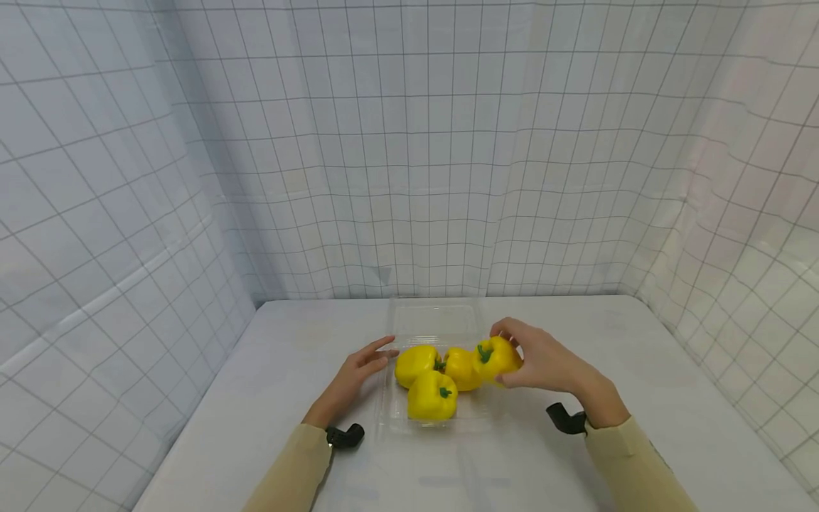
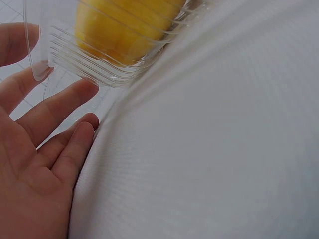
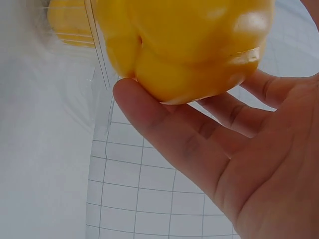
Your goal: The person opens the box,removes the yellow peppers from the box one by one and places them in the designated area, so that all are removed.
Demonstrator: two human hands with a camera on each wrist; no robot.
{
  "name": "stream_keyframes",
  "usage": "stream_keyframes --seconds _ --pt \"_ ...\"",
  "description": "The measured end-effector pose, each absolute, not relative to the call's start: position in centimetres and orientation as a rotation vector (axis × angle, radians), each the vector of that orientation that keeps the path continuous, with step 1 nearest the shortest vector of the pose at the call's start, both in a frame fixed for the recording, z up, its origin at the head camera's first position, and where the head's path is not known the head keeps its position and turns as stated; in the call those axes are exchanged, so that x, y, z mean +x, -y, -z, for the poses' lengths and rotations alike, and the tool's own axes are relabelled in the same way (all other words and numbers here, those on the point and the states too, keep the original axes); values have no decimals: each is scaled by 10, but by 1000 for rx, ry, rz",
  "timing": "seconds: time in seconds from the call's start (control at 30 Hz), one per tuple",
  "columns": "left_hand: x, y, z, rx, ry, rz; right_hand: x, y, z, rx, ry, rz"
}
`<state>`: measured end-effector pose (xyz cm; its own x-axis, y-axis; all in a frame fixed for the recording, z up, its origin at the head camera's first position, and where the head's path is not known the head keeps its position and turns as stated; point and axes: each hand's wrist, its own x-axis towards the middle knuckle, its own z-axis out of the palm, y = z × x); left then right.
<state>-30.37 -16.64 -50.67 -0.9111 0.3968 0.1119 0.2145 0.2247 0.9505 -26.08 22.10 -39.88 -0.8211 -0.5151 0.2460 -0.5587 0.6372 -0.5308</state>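
Observation:
My right hand grips a yellow bell pepper over the right side of a clear plastic container. In the right wrist view, its fingers curl along the lower side of the pepper. Inside the container lie more yellow bell peppers: one at left, one in front and one at right, partly hidden by the held one. At the container's left wall is my left hand, its fingers spread and loosely extended. The left wrist view shows its fingertips at the ridged plastic side.
The container's clear lid lies folded back, flat toward the rear. A white table carries everything. Grid-patterned white curtains enclose its back and sides. A black wrist mount sits on each forearm.

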Motion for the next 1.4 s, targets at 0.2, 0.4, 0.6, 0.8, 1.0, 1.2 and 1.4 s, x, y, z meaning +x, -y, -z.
stream_keyframes --seconds 0.2,0.4,0.6,0.8,1.0,1.2,1.4 --pt "-304 167 508 590 -2334 -1770 -264 -226 401 888 2766 -1008" --pt "-305 167 507 585 -2332 -1765 -266 -229 400 876 2758 -1016" --pt "-304 167 506 582 -2335 -1758 -267 -232 400 841 2791 -928" --pt "-304 167 506 582 -2343 -1752 -267 -235 401 828 2779 -924" --pt "-304 166 506 577 -2349 -1747 -269 -239 403 820 2756 -971" --pt "-304 166 506 566 -2352 -1748 -272 -244 405 826 2722 -1031" --pt "-303 166 505 563 -2342 -1753 -275 -248 407 817 2691 -1075"
